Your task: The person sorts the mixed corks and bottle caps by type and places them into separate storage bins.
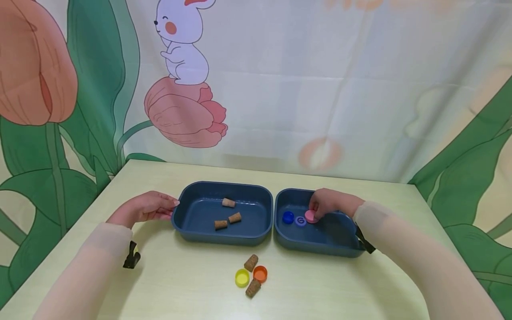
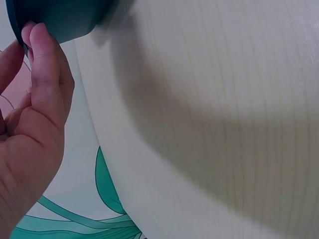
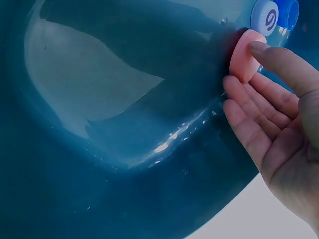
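Inside the right blue tray (image 1: 320, 250), the right hand (image 1: 330, 202) pinches a pink cap (image 1: 310, 216). In the right wrist view that hand (image 3: 284, 109) has its thumb on the pink cap (image 3: 245, 56), which is tilted on edge. Beside it lie a purple-blue cap marked with a letter (image 1: 300, 221) and a dark blue cap (image 1: 288, 217). The left hand (image 1: 150, 207) holds the left end of the left blue tray (image 1: 222, 239); the left wrist view shows its fingers (image 2: 44, 55) at the tray's rim. Three corks, one at the back (image 1: 228, 202), lie in that tray.
In front of the trays, on the pale table (image 1: 192, 284), lie a yellow cap (image 1: 242, 278), an orange cap (image 1: 260, 274) and two corks (image 1: 251, 262), (image 1: 253, 288) close together. A printed curtain (image 1: 272, 89) hangs behind the table.
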{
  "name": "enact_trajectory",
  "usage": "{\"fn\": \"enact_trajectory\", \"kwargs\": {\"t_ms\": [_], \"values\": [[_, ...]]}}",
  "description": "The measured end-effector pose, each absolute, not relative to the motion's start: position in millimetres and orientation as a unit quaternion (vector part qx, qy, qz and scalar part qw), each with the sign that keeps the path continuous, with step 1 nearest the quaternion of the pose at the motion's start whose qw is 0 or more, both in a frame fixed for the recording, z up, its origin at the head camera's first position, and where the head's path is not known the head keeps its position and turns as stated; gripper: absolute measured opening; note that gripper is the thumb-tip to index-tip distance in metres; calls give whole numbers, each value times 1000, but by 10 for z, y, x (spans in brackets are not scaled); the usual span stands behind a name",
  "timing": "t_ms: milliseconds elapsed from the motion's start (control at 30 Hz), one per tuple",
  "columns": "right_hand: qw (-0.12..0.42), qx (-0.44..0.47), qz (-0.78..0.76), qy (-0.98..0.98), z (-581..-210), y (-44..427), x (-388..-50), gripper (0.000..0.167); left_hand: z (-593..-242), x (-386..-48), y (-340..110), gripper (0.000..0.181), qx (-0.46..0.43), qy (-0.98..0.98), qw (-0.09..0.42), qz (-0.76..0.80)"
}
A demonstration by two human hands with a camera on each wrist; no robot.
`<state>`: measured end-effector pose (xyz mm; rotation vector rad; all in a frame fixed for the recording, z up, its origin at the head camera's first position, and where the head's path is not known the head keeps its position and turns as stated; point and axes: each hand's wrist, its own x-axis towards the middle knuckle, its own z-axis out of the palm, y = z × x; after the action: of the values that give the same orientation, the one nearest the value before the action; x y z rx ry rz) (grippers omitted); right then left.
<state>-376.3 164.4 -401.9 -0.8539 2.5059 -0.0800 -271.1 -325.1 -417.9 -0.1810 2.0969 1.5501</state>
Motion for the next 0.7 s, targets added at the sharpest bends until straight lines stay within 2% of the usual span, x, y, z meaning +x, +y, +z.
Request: {"fn": "enact_trajectory", "kwargs": {"t_ms": [433, 700], "values": [[261, -295, -23, 919, -4032, 1650, -3771, 31, -4199, -2716, -3243, 43, -64, 775, 256, 574], [267, -297, -14, 917, -3909, 1675, -3784, 36, -4199, -2722, -3260, 44, -64, 775, 255, 574]]}}
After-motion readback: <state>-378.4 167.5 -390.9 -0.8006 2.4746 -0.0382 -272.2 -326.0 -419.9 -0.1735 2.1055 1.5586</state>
